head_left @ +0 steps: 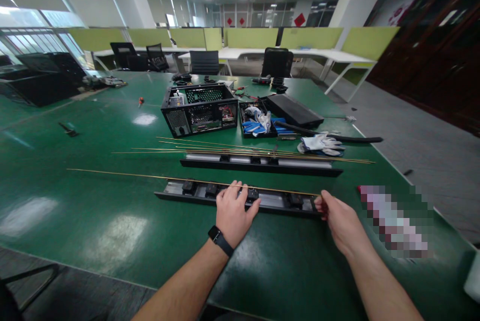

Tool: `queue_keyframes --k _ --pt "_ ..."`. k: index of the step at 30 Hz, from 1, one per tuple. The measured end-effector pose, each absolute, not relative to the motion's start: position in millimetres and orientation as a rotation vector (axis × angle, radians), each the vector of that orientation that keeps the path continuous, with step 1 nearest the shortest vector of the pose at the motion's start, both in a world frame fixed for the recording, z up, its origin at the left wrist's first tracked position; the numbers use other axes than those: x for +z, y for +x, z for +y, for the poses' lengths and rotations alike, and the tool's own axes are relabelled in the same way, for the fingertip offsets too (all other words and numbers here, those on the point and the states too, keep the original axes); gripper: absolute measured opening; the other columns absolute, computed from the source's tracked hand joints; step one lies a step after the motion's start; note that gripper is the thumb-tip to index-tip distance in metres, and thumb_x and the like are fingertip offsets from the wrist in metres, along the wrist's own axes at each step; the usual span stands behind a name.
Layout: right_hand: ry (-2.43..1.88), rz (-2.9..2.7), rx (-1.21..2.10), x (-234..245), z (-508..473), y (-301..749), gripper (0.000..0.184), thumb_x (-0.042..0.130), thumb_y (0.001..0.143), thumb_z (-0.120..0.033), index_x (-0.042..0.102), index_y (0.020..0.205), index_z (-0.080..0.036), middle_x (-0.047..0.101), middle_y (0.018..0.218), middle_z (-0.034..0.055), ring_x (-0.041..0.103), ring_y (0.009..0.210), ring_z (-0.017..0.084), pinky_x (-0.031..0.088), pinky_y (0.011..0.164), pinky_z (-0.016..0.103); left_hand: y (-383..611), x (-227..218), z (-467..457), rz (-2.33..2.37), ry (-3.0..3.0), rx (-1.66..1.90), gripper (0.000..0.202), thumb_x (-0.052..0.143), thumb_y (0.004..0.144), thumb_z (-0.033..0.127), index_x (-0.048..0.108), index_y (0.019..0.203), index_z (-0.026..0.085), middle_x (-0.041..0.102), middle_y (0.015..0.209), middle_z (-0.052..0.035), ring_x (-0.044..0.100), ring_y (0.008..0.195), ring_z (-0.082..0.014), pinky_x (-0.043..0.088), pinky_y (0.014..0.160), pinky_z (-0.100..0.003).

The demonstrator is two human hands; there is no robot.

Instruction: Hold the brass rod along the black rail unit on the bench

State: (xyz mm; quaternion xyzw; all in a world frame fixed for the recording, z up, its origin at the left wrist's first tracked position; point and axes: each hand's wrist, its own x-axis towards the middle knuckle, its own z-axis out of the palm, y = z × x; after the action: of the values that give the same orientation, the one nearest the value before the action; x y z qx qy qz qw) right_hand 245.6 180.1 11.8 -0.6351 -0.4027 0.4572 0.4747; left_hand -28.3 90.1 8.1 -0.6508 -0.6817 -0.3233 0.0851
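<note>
Thin brass-coloured rod (112, 173) lies aslant across the middle of the frame, its long left part reaching out over the green surface (82, 156) and its right part running along the back edge of a dark channel rail (198, 202). Several black blocks (295, 200) sit inside that rail, spaced along its silvery trough.

The left hand (234, 213) lies over the middle of the rail with fingers stretched out and thumb spread apart, fingertips at the rod; a black watch (221, 241) circles its wrist. At the right ends of rod and rail, the right hand (339, 218) has its fingers curled in; I cannot tell which of the two they grip.

Just behind, a second rail (262, 166) lies nearly parallel, with loose rods (161, 149) along its far side. Near the upper centre stand an open computer case (202, 123) and a black tray (259, 134) holding gloves; another glove (320, 144) lies right of centre.
</note>
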Motion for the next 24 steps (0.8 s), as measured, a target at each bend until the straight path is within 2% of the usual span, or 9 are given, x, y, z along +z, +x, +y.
queue_keyframes --k 24 --pt "-1.564 -0.993 1.119 14.5 181.7 247.2 0.046 0.078 0.071 -0.063 0.075 0.072 -0.017 0.071 0.078 0.0093 0.057 0.069 0.019 0.040 0.059 0.031 -28.5 7.5 90.4 -1.996 -1.930 -0.975 0.038 0.066 0.098 0.044 0.069 0.126 0.018 0.073 0.134 -0.0156 0.063 0.134 -0.0313 0.050 0.103 -0.051"
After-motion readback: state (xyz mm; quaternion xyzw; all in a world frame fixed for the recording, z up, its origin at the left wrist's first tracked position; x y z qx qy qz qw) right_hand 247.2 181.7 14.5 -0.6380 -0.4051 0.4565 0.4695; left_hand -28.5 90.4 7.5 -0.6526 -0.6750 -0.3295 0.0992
